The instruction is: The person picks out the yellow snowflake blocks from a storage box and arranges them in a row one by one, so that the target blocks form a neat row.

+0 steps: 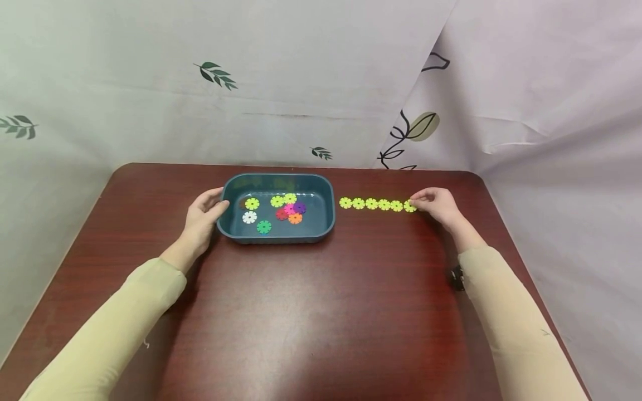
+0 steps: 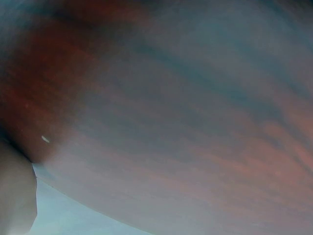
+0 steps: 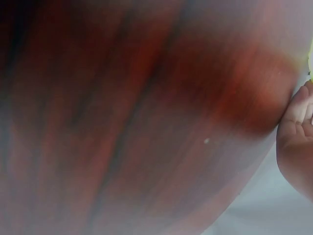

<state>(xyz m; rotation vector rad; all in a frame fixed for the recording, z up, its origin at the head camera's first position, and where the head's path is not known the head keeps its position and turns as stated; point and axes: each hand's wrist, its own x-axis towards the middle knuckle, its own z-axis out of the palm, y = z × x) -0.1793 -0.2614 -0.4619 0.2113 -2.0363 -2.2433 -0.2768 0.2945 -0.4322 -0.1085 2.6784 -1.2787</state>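
Note:
My left hand (image 1: 199, 220) grips the left rim of a dark blue-green plastic tub (image 1: 276, 239), thumb over the edge and fingers along the outside. Inside lie several notched snowflake discs, among them a white disc (image 1: 249, 217), a green disc (image 1: 263, 226) and an orange disc (image 1: 295, 218). To the tub's right, several yellow discs (image 1: 371, 204) form a straight row on the table. At the row's right end, my right hand (image 1: 438, 206) pinches a yellow snowflake disc (image 1: 409, 206) between thumb and fingertips. The right wrist view catches this hand (image 3: 296, 132) only at its edge.
The reddish-brown wooden table (image 1: 321, 301) has rounded far corners. Behind it hangs a pale cloth (image 1: 281, 83) with leaf prints, reaching the table's back edge. Something black (image 1: 457, 277) sits at the right wrist.

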